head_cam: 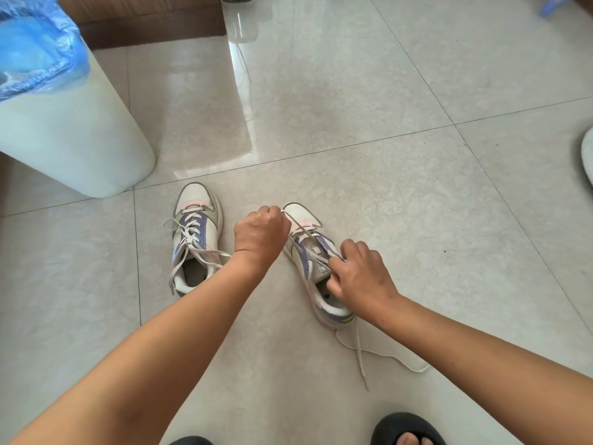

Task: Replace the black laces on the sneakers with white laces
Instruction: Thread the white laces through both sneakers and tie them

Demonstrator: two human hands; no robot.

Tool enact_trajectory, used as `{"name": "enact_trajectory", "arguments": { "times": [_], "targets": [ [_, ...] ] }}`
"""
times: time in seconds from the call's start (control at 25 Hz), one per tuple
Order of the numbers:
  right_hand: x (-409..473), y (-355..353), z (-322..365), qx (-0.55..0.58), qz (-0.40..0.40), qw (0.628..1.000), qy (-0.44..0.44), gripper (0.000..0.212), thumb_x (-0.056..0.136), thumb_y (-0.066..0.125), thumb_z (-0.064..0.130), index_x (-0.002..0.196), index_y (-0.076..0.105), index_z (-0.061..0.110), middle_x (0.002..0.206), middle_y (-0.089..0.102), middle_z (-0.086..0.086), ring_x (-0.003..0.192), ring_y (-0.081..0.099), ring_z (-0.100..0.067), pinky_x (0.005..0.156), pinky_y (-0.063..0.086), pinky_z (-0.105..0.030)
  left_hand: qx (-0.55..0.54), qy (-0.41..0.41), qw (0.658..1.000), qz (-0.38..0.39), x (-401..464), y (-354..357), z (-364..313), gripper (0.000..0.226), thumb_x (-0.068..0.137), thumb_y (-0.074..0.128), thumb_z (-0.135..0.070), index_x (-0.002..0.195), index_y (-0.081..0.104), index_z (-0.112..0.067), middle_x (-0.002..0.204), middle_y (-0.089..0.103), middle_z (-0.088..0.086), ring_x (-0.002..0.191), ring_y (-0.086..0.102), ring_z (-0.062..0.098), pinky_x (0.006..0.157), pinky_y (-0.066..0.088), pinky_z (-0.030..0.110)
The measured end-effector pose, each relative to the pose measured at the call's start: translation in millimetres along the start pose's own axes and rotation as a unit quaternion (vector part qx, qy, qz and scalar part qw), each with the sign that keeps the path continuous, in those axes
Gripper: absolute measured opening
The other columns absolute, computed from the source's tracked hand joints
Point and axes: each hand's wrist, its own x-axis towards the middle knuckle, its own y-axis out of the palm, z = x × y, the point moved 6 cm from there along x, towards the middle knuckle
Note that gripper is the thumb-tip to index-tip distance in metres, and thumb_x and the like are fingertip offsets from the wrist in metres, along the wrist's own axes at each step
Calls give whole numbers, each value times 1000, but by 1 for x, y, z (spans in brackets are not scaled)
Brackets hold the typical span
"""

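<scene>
Two sneakers stand on the floor [385, 123]: the left sneaker [196, 239] already wears white lace. We are threading the right sneaker [316, 268]; our left hand [260, 234] is fisted around its white lace [296, 228], our right hand [361, 276] pinches the eyelet flap. Next, we judge, pull through and feed the loose end.

Two sneakers sit side by side on the floor [369, 155], the left sneaker [195, 239] just left of the left hand [260, 234], the right sneaker [313, 268] under the right hand [359, 277]. A bin [73, 136] stands behind to the left, a loose lace [369, 351] trailing nearer, right.
</scene>
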Motion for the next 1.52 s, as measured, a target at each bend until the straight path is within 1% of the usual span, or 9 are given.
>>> {"name": "enact_trajectory", "arguments": {
  "times": [0.24, 0.32, 0.4, 0.56, 0.68, 0.96, 1.08, 1.32, 1.52],
  "targets": [
    [-4, 8, -4, -11, 32, 999, 13, 30, 40, 82, 13, 53, 56, 10, 59, 49, -9, 49, 48, -27, 41, 26, -23, 43, 118, 985, -114, -44, -7, -1, 39, 85, 52, -29, 48, 46, -17, 44, 46, 1, 36, 48, 21, 35, 27, 21],
    [-7, 10, -3, 4, 34, 999, 17, 32, 42, 86, 14, 56, 58, 10, 61, 50, -11, 50, 50, -29, 35, 31, -24, 12, 120, 991, -50, -74, -3, -17, 46, 88, 47, -45, 51, 50, -17, 49, 53, 1, 44, 56, 22, 39, 35, 24],
    [-7, 10, -3, 24, 36, 999, 20, 32, 45, 87, 15, 59, 59, 10, 62, 51, -11, 52, 51, -31, 33, 36, -28, -13, -9, 993, 118, -85, 10, -29, 49, 91, 38, -55, 74, 59, -14, 76, 66, 6, 74, 66, 27, 58, 45, 30],
    [-11, 0, -7, 50, 19, 998, -19, 15, 67, 69, 18, 63, 56, 11, 64, 50, -9, 52, 50, -29, 37, 33, -29, -55, -122, 958, 252, -82, 29, -50, 41, 98, 30, -36, 116, 52, -6, 117, 56, 15, 112, 55, 34, 84, 42, 35],
    [-34, -16, -23, 44, 34, 993, -101, 18, 75, 43, 23, 62, 51, 12, 62, 47, -6, 50, 45, -25, 41, 30, -28, -96, -191, 948, 237, -71, 32, -38, 34, 99, 31, -25, 116, 48, -1, 118, 58, 18, 111, 55, 36, 86, 43, 37],
    [-104, -43, -3, 165, 190, 955, -158, 27, 79, 48, 28, 68, 23, 30, 59, 33, 14, 55, 27, -4, 48, 23, -15, -109, -216, 942, 233, -62, 30, -28, 32, 99, 33, -23, 115, 47, 1, 118, 59, 17, 110, 56, 35, 84, 42, 36],
    [-90, -40, 22, 194, 225, 935, -193, 21, 89, 45, 35, 72, 34, 29, 67, 40, 12, 63, 33, -4, 57, 25, -15, -104, -209, 941, 246, -62, 29, -28, 33, 98, 32, -22, 116, 47, 1, 119, 58, 18, 110, 55, 35, 83, 41, 35],
    [-16, 13, -24, 360, 215, 878, 230, 31, 91, 54, 44, 104, 49, 16, 91, 49, 6, 81, 47, -11, 70, 37, -25, -104, -190, 944, 250, -62, 29, -26, 35, 96, 36, -27, 115, 48, 0, 117, 60, 19, 108, 56, 36, 79, 40, 35],
    [-6, 15, -22, 315, 316, 873, 196, 32, 93, 55, 33, 68, 44, 17, 65, 46, 4, 58, 40, -9, 55, 32, -25, -102, -190, 942, 258, -62, 29, -25, 36, 96, 36, -28, 115, 48, 0, 117, 59, 19, 107, 56, 36, 76, 38, 34]
  ]
}}
